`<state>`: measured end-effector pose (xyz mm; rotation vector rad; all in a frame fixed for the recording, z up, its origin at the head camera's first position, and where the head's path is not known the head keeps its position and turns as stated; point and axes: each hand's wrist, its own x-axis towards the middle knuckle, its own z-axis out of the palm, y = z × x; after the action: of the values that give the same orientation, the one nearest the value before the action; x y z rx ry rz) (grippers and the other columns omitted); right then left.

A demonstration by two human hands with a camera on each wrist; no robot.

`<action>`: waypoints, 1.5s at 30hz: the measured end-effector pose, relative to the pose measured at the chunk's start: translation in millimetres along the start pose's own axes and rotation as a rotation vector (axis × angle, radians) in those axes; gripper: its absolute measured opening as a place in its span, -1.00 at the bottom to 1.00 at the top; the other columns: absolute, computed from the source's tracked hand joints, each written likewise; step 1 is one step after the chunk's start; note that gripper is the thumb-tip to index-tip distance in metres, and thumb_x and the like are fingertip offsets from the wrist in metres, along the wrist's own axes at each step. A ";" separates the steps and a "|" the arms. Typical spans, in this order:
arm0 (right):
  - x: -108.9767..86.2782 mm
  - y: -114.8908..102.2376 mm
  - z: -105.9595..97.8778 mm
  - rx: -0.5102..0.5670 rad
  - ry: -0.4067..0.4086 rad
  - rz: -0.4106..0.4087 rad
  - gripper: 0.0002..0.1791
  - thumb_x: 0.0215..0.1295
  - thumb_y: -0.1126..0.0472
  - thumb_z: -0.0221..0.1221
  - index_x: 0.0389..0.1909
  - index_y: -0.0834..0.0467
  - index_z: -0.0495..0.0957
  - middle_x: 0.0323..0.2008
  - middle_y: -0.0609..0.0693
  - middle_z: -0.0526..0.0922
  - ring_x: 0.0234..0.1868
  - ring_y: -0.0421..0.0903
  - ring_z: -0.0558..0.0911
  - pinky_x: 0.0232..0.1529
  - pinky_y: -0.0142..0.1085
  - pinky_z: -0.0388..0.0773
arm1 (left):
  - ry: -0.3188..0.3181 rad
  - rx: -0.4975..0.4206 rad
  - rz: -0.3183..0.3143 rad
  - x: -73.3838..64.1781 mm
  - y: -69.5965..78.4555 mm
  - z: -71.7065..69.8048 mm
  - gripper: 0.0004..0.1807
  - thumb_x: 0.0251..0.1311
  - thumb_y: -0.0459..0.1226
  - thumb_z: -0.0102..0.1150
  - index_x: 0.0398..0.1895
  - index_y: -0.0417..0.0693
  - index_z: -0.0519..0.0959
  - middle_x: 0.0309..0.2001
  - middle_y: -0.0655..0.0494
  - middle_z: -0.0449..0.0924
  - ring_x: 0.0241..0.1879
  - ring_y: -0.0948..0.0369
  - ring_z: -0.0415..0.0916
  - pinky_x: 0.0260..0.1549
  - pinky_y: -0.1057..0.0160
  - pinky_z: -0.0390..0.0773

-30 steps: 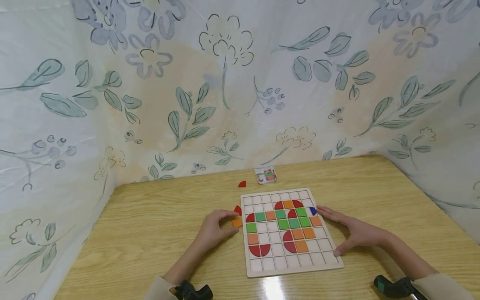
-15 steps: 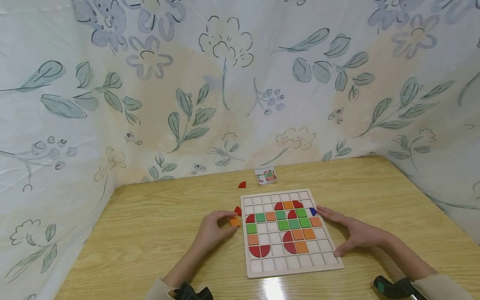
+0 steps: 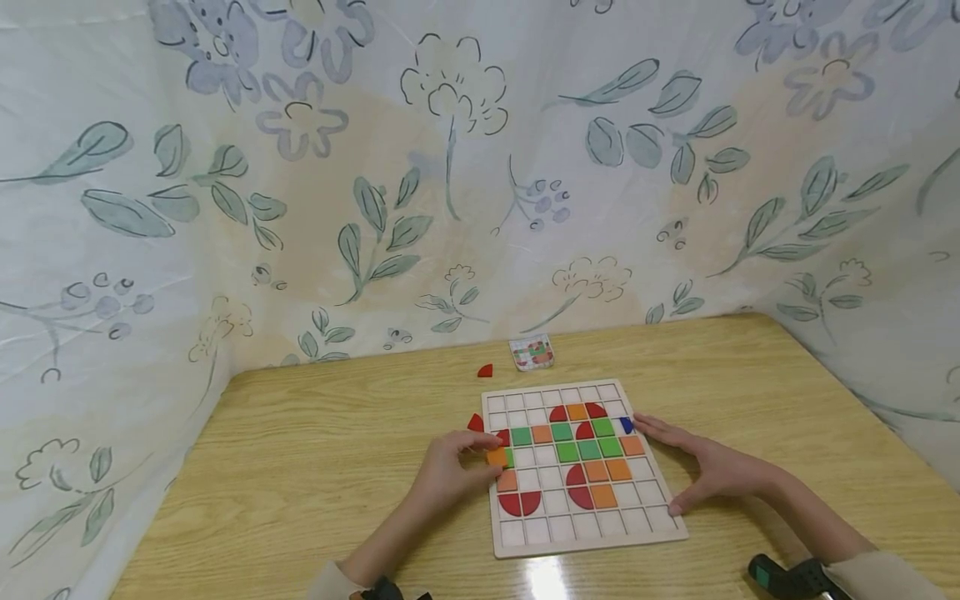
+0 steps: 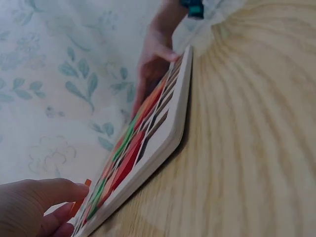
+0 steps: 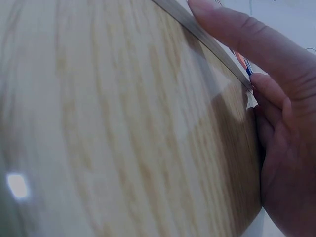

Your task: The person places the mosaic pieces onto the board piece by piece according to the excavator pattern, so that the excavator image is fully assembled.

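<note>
My left hand (image 3: pixel 448 472) pinches an orange square tile (image 3: pixel 497 457) between thumb and fingers. In the head view the tile overlaps the left edge of a wooden grid board (image 3: pixel 512 531), partly covering a green tile there. The left wrist view shows the orange tile (image 4: pixel 81 200) held on its edge, right by the board's rim. My right hand (image 3: pixel 720 467) lies along the board's right side with fingers extended and thumb spread, thumb tip at the rim. A blue piece (image 3: pixel 626 425) sits in a cell near those fingertips. Red, green and orange tiles fill many other cells.
A red quarter-round piece (image 3: pixel 476 422) lies just left of the board, and another red quarter-round (image 3: pixel 485 371) farther back. Behind the board is a small card (image 3: pixel 532 352) with a coloured pattern. A floral cloth (image 3: pixel 480 192) hangs behind the wooden table (image 3: pixel 300 442).
The left hand has picked the orange tile up from the table beside the board and carried it right, over the board's left edge. The right hand has stayed in place.
</note>
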<state>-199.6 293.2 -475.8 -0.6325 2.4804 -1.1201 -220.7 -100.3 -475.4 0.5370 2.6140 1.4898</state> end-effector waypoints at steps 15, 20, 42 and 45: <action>-2.4 1.1 2.1 0.008 -0.001 0.001 0.14 -0.12 0.07 0.42 0.45 -0.02 -0.09 0.44 0.18 -0.16 0.11 -0.84 -0.25 0.10 0.43 -0.16 | -0.164 0.065 0.204 5.1 43.9 52.6 -0.72 -0.02 -0.17 0.36 -0.18 0.12 0.67 -0.23 0.42 0.62 -0.16 0.40 0.46 -0.12 0.36 0.42; -2.6 0.6 2.0 0.007 0.002 -0.016 0.15 -0.13 0.06 0.42 0.45 0.02 -0.08 0.44 0.19 -0.16 0.14 -0.81 -0.25 0.09 0.43 -0.16 | -0.164 0.138 0.287 9.1 56.9 68.3 -0.73 -0.03 -0.17 0.37 -0.19 0.10 0.68 -0.28 0.42 0.64 -0.21 0.42 0.46 -0.14 0.42 0.37; 1.0 1.9 0.9 -0.018 0.009 -0.040 0.17 -0.17 0.00 0.43 0.44 0.03 -0.07 0.44 0.14 -0.14 0.20 -0.78 -0.24 0.12 0.41 -0.14 | -0.187 0.435 0.364 18.3 79.4 112.8 -0.74 -0.05 -0.08 0.37 -0.22 0.20 0.67 -0.33 0.48 0.62 -0.37 0.51 0.31 -0.39 0.60 0.25; 0.8 1.4 0.5 -0.017 0.008 -0.038 0.17 -0.17 0.01 0.42 0.44 0.02 -0.07 0.44 0.14 -0.14 0.19 -0.78 -0.24 0.12 0.41 -0.14 | -0.175 0.463 0.359 19.4 81.0 115.4 -0.74 -0.06 -0.07 0.37 -0.23 0.21 0.67 -0.33 0.49 0.62 -0.38 0.50 0.31 -0.42 0.59 0.23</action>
<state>-200.5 293.3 -477.3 -0.6843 2.4975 -1.1188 -189.7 38.2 -465.1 1.1716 2.8213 0.8292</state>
